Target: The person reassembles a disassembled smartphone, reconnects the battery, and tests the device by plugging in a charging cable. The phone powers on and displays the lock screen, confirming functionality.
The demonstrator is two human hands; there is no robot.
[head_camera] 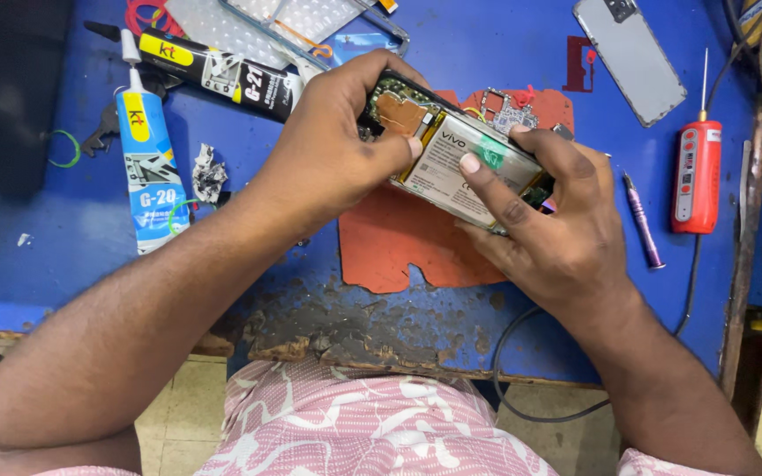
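An opened phone [451, 159] is gripped at its left end by the left hand [332, 150] and at its right end by the right hand [557, 220], above the orange mat [399, 247]. Glue tubes [147, 167] lie far left.

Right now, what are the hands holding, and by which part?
Both hold the opened phone above the blue bench: the left hand grips its top end, the right hand its bottom end, thumbs on the battery.
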